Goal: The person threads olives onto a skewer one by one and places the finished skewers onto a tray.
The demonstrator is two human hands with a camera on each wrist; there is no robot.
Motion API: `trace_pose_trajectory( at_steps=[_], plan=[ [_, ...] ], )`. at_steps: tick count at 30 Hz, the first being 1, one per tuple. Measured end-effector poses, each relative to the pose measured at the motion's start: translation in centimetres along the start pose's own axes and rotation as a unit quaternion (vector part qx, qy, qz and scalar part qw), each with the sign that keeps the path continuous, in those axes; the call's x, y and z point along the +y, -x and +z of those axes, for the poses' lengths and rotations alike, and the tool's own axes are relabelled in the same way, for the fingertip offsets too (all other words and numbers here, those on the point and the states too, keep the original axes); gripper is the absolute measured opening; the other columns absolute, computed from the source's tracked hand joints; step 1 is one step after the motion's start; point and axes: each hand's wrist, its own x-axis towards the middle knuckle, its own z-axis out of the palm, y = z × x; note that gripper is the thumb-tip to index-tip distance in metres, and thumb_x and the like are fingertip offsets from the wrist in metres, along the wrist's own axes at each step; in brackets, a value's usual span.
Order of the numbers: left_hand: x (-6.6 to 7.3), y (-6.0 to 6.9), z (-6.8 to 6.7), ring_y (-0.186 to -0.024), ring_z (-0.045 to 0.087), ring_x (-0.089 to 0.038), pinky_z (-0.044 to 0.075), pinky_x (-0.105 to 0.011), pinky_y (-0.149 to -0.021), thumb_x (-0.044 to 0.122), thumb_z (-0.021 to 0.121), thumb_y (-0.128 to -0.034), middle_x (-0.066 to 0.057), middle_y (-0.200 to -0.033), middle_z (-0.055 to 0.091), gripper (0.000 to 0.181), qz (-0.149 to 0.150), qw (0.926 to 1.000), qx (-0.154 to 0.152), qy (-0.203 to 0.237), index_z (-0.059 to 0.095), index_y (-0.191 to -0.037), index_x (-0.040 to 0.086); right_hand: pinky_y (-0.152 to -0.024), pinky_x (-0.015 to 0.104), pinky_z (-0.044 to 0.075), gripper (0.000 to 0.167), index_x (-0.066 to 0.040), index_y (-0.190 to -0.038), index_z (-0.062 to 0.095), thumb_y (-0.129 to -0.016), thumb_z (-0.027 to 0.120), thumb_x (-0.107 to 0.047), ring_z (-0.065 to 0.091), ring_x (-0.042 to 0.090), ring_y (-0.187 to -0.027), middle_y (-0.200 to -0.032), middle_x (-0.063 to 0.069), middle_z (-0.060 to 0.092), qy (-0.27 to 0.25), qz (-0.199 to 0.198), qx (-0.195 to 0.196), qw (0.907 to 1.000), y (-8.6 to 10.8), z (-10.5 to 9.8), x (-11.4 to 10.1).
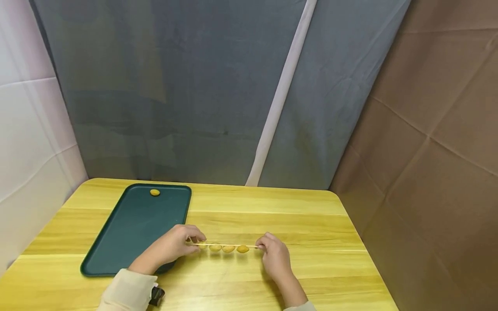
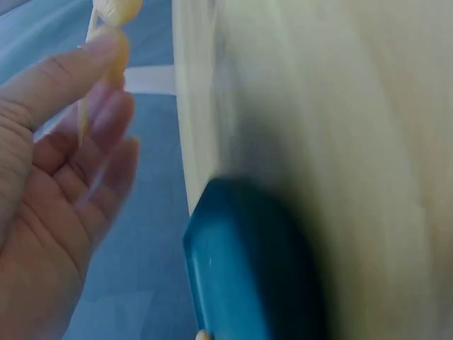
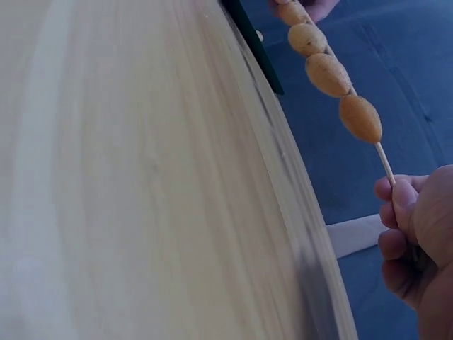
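Note:
A thin wooden skewer (image 3: 386, 161) is held level above the table between both hands. Threaded along it are several small oval, yellow-orange fruits (image 1: 243, 249), bunched nearer the left end; their exact kind is hard to tell. My left hand (image 1: 171, 245) pinches the endmost fruit (image 2: 117, 60) between thumb and fingers, and the skewer's left tip shows by the palm in the left wrist view. At the bare right end, my right hand (image 1: 277, 259) grips the skewer with curled fingers. One loose fruit (image 1: 154, 192) lies at the far end of the dark green tray (image 1: 144, 220).
The tray rests on the left of the wooden table (image 1: 319, 233), partly beneath my left forearm. Grey cloth (image 1: 218, 99) hangs behind the table, with a white strip (image 1: 282, 90) down it. Brown cloth (image 1: 439, 142) stands on the right, white cloth (image 1: 35, 112) on the left.

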Motion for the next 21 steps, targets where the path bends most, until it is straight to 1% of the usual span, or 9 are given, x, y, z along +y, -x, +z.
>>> trace_pose_trajectory(
  at_steps=[2,4,7,9,11,14,15,17,21],
  plan=[
    [-0.5,0.2,-0.7,-0.090,0.066,-0.019,0.057,-0.032,-0.073,0.008,0.081,-0.0855,-0.005,-0.107,0.072,0.027,-0.016,0.9997,-0.004,-0.015,0.075,-0.112,0.007,-0.064,0.025,0.053,0.012,-0.014,-0.079,0.072,-0.081,0.079,-0.004,0.062,0.007,-0.070,-0.079,-0.011,0.062,-0.004,0.010,-0.003,0.9999,0.1,-0.2,0.3],
    [-1.2,0.4,-1.7,-0.091,0.066,-0.021,0.057,-0.036,-0.074,0.010,0.081,-0.0864,-0.007,-0.110,0.072,0.031,-0.035,0.9988,-0.004,-0.032,0.074,-0.116,0.005,-0.064,0.025,0.053,0.012,-0.013,-0.080,0.072,-0.082,0.079,-0.003,0.062,0.007,-0.070,-0.080,-0.010,0.063,-0.008,0.018,-0.005,0.9998,0.2,-0.5,0.8],
    [-2.7,0.9,-3.9,-0.092,0.066,-0.022,0.057,-0.039,-0.076,0.012,0.079,-0.0884,-0.007,-0.110,0.072,0.030,-0.062,0.9963,0.011,-0.058,0.074,-0.117,0.004,-0.065,0.025,0.053,0.012,-0.013,-0.081,0.072,-0.083,0.078,-0.002,0.061,0.007,-0.070,-0.080,-0.009,0.064,-0.014,0.037,-0.006,0.9992,0.4,-1.0,1.4],
    [-4.2,1.4,-5.5,-0.092,0.067,-0.023,0.056,-0.042,-0.078,0.013,0.078,-0.0899,-0.008,-0.109,0.072,0.029,-0.081,0.9929,0.030,-0.081,0.074,-0.117,0.004,-0.066,0.025,0.053,0.013,-0.013,-0.081,0.073,-0.083,0.077,-0.001,0.060,0.007,-0.071,-0.080,-0.009,0.064,-0.019,0.050,-0.009,0.9986,0.5,-1.4,1.6],
    [-5.8,1.8,-7.0,-0.093,0.067,-0.026,0.056,-0.047,-0.080,0.013,0.077,-0.0905,-0.011,-0.110,0.072,0.029,-0.103,0.9876,0.050,-0.108,0.073,-0.117,0.002,-0.067,0.026,0.053,0.012,-0.013,-0.082,0.073,-0.083,0.077,-0.002,0.060,0.007,-0.072,-0.081,-0.008,0.065,-0.022,0.062,-0.013,0.9978,0.6,-1.6,1.7],
    [-8.1,2.2,-8.9,-0.095,0.066,-0.038,0.054,-0.056,-0.083,0.011,0.077,-0.0900,-0.022,-0.114,0.068,0.034,-0.134,0.9792,0.070,-0.136,0.070,-0.120,-0.003,-0.068,0.026,0.054,0.011,-0.013,-0.082,0.073,-0.084,0.076,-0.003,0.061,0.007,-0.074,-0.081,-0.008,0.065,-0.024,0.072,-0.021,0.9969,0.8,-1.7,1.7],
    [-8.7,2.2,-9.4,-0.098,0.065,-0.042,0.053,-0.059,-0.084,0.011,0.076,-0.0902,-0.026,-0.117,0.066,0.037,-0.145,0.9764,0.071,-0.144,0.068,-0.122,-0.005,-0.069,0.026,0.054,0.011,-0.014,-0.082,0.073,-0.084,0.076,-0.003,0.061,0.007,-0.074,-0.081,-0.008,0.065,-0.022,0.074,-0.021,0.9967,0.9,-1.8,1.7],
    [-9.8,1.8,-10.1,-0.107,0.060,-0.050,0.048,-0.065,-0.090,0.012,0.075,-0.0907,-0.034,-0.125,0.059,0.044,-0.166,0.9712,0.068,-0.157,0.062,-0.128,-0.009,-0.069,0.026,0.054,0.011,-0.014,-0.082,0.073,-0.084,0.076,-0.004,0.061,0.006,-0.075,-0.081,-0.010,0.064,-0.021,0.076,-0.019,0.9967,1.1,-1.8,1.7],
    [-10.9,0.8,-10.7,-0.122,0.044,-0.060,0.037,-0.072,-0.099,0.015,0.072,-0.0926,-0.042,-0.136,0.044,0.055,-0.213,0.9602,0.050,-0.173,0.052,-0.137,-0.011,-0.068,0.027,0.054,0.013,-0.015,-0.080,0.073,-0.084,0.077,-0.004,0.061,0.006,-0.074,-0.080,-0.013,0.063,-0.017,0.080,-0.010,0.9966,1.3,-1.9,1.7]
  ],
)
